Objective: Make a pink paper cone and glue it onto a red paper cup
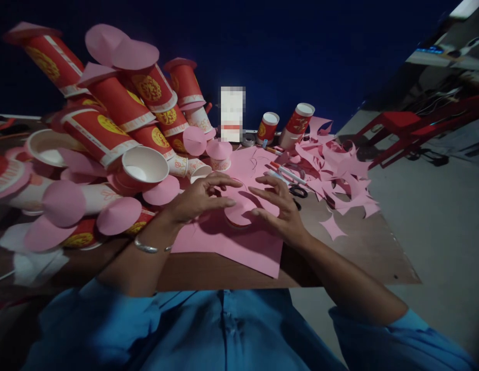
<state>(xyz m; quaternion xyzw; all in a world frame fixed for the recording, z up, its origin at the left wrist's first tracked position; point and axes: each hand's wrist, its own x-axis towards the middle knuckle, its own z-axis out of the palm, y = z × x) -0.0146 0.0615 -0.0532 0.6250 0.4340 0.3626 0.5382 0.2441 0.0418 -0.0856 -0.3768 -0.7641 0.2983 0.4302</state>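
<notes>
A red paper cup capped by a pink paper cone (239,210) stands on a pink paper sheet (239,247) in front of me. My left hand (197,198) reaches in from the left, its fingertips pressing on the cone's top edge. From the right, my right hand (280,206) touches the cone's other side with spread fingers. Neither hand grips it fully; both rest on the paper cap.
A big heap of red cups with pink cones (108,134) fills the left of the wooden table (363,247). Pink paper scraps (340,175), scissors (298,191), pens (288,172) and two upright cups (301,123) lie at the right and back. A red bench (397,129) stands beyond.
</notes>
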